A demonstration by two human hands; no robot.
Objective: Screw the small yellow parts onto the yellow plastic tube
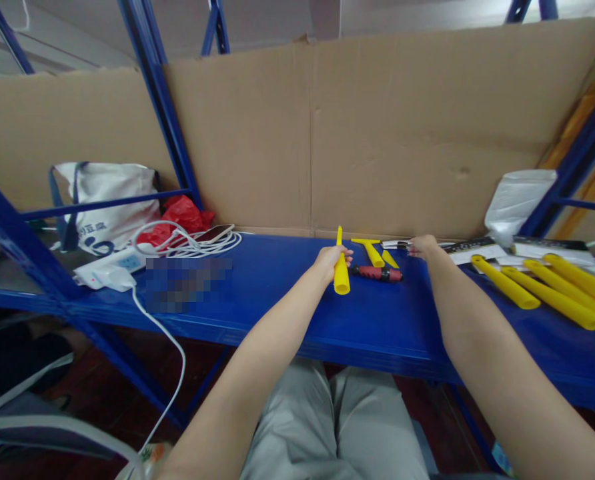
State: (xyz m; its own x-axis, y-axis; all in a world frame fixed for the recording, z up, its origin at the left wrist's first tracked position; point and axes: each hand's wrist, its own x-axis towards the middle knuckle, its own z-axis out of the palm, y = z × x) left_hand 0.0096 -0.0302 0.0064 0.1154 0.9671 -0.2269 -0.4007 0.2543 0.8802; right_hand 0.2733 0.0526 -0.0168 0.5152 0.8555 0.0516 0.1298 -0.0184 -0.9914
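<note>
Fingers point(346, 252) of my left hand point(330, 259) wrap the yellow tube point(341, 270) — long axis toward me; right hand point(422, 247) rests loosely curled, empty, beside the red handle point(377, 273).

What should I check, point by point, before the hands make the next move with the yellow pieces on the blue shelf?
1. Left hand grips the yellow tube: ok.
2. Right hand holds something: cannot tell, it rests near the small parts.
3. Red-black handle lies free on the blue shelf: ok.
4. Spare yellow tubes lie within reach at right: ok.
5. White cable is apart from the hands: ok.
</note>
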